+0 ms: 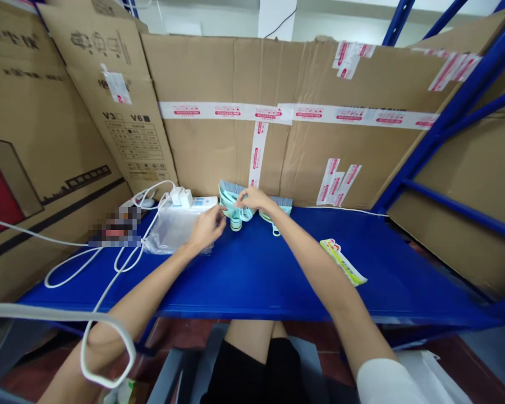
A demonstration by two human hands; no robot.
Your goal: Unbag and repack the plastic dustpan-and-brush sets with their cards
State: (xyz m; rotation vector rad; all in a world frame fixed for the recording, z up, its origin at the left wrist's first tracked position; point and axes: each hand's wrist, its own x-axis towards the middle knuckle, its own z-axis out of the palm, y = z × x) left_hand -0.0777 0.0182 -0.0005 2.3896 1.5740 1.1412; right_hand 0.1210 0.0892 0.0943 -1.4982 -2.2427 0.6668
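Observation:
A mint-green brush [228,195] with grey bristles is at the back of the blue table, its short round neck pointing toward me. My right hand [255,200] reaches over it from the right, the fingertips closed on its upper part. My left hand [209,226] is at the brush's left side, fingers curled and close together; whether anything small is between them is hidden. Partly behind my right forearm lies a second mint-green brush [283,205] with grey bristles and a hanging ring. Clear plastic bags [174,230] lie left of my left hand.
A white power strip [204,203] with plugged-in white adapters [180,197] sits at the back left. White cables [122,252] loop across the left side and over my left forearm. A yellow-green printed packet [343,262] lies on the right. Cardboard [219,73] walls the back.

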